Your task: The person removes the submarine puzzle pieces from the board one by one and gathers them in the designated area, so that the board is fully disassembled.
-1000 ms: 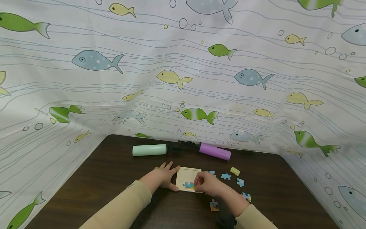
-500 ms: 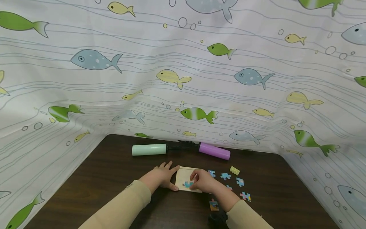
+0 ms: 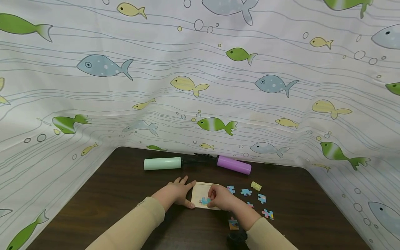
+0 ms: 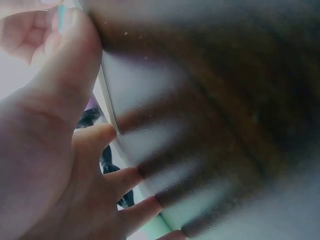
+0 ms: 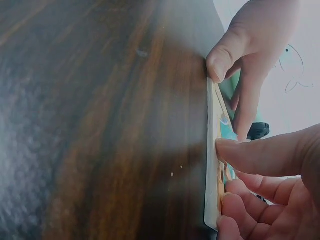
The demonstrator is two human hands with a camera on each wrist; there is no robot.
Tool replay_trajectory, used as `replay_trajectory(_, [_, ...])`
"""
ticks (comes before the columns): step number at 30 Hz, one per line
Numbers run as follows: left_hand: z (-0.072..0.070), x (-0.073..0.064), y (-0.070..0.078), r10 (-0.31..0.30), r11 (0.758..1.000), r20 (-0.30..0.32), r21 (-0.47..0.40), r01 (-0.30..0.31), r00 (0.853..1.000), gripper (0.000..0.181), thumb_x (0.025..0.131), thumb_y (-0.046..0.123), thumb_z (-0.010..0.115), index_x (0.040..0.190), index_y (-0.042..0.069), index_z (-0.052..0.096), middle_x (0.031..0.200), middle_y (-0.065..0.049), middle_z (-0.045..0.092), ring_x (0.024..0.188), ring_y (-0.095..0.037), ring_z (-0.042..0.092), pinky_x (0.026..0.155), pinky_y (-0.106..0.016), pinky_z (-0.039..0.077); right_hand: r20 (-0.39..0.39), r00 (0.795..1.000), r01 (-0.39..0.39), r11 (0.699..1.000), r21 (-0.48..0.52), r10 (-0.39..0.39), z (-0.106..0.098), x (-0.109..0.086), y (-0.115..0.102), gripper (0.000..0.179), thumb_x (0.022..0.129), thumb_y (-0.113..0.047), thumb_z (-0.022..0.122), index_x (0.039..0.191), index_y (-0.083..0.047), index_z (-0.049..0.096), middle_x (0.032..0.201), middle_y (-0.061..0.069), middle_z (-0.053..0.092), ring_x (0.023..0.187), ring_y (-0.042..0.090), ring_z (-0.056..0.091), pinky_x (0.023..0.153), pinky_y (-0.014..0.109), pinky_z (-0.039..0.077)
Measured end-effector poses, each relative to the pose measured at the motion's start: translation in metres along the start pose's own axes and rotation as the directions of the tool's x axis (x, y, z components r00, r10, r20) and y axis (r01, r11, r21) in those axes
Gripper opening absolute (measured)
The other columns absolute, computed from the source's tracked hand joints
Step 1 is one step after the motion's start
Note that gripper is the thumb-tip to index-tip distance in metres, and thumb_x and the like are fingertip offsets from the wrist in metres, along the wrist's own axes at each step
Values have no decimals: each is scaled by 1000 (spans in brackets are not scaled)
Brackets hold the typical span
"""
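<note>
A square light-wood puzzle tray (image 3: 200, 189) lies on the dark table, a blue puzzle piece (image 3: 204, 200) near its front edge. My left hand (image 3: 177, 193) rests at the tray's left side, thumb and forefinger spread along its edge, the other fingers extended on the table. Over the tray's front right part is my right hand (image 3: 221, 198). In the right wrist view its thumb (image 5: 232, 150) and curled fingers pinch a puzzle piece (image 5: 228, 172) low over the tray; most of that piece is hidden by the fingers.
Several loose puzzle pieces (image 3: 246, 192) lie right of the tray, one piece (image 3: 233, 224) nearer the front. Beside them is a yellow toy block (image 3: 256, 186). A mint cylinder (image 3: 162, 163) and a purple cylinder (image 3: 234, 165) lie behind. A fish-print curtain (image 3: 187, 121) hangs around the table.
My right hand has shifted slightly left and up over the tray, its forearm uncovering a loose piece on the right. Over the last half second it has barely moved; my left hand stays put.
</note>
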State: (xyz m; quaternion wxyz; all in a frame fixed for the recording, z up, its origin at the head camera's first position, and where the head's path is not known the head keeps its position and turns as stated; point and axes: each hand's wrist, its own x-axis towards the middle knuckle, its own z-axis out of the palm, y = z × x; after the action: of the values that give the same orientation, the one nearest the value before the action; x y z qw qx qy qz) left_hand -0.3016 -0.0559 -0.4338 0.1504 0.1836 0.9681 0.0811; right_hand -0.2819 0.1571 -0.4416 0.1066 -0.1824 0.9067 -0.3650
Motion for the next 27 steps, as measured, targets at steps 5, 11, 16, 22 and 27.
replay_trajectory(5, [0, 0, 0, 3, 1000, -4, -1, -3, 1000, 96, 77, 61, 75, 154, 22, 36, 159, -15, 26, 143, -41, 25, 109, -60, 26, -11, 1000, 2, 1000, 1, -2, 0, 0, -1, 23, 83, -3, 78, 85, -5, 56, 73, 2, 52, 61, 15, 46, 52, 29, 38])
replay_trajectory(11, [0, 0, 0, 2, 1000, -2, -6, -2, 1000, 96, 76, 60, 76, 154, 22, 37, 159, -15, 27, 143, -41, 25, 109, -60, 26, -14, 1000, -8, 1000, 4, 8, -2, -1, -1, 15, 91, -5, 70, 83, -7, 58, 75, 2, 53, 65, 16, 48, 55, 30, 39])
replay_trajectory(16, [2, 3, -1, -7, 1000, 0, 0, 7, 1000, 96, 75, 61, 76, 154, 23, 36, 159, -15, 26, 143, -41, 25, 109, -60, 26, 6, 1000, -11, 999, 40, 10, -7, -3, -2, 12, 92, -4, 69, 83, -5, 60, 74, 2, 54, 63, 14, 49, 54, 28, 41])
replay_trajectory(22, [2, 3, -1, -8, 1000, -3, -2, 8, 1000, 97, 75, 61, 76, 154, 23, 36, 159, -15, 26, 143, -41, 26, 109, -60, 26, 24, 1000, 4, 995, 104, -6, -11, -6, -3, 12, 92, -1, 68, 82, -1, 61, 70, 2, 54, 55, 11, 48, 48, 25, 41])
replay_trajectory(27, [1, 1, -1, -2, 1000, -2, -5, 2, 1000, 97, 75, 61, 76, 155, 22, 36, 159, -15, 26, 143, -41, 25, 110, -59, 26, 23, 1000, 5, 990, 139, -8, -16, -8, -2, 12, 92, -2, 67, 83, -2, 61, 69, 1, 55, 55, 13, 51, 48, 26, 44])
